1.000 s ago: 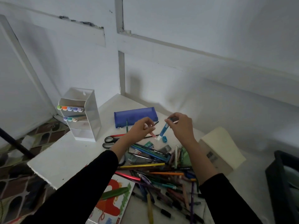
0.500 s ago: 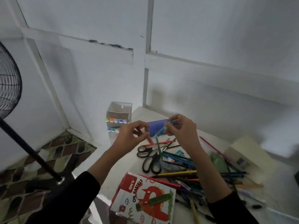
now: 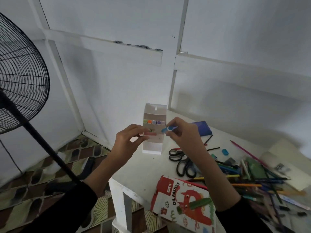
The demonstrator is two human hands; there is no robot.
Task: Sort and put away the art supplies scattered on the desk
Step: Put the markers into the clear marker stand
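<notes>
My right hand [image 3: 182, 132] pinches a blue marker [image 3: 168, 129] and holds it in front of the white marker organiser [image 3: 154, 145]. My left hand [image 3: 130, 140] pinches a small pinkish marker [image 3: 150, 134] just left of it. The organiser stands at the desk's far left corner, with a row of coloured marker caps [image 3: 154, 122] in an upper slot. A heap of pens and pencils [image 3: 252, 179] covers the white desk [image 3: 146, 167] at the right. Black scissors [image 3: 183, 163] lie beside the heap.
An oil pastels box [image 3: 183, 199] with a green crayon on it lies at the desk's front edge. A blue pencil case [image 3: 202, 128] is at the back, a cream box [image 3: 289, 163] at the right. A black standing fan [image 3: 21, 76] is left of the desk.
The view has swung left, so the fan fills more of the frame. Both hands have carried their markers left to the front of the organiser.
</notes>
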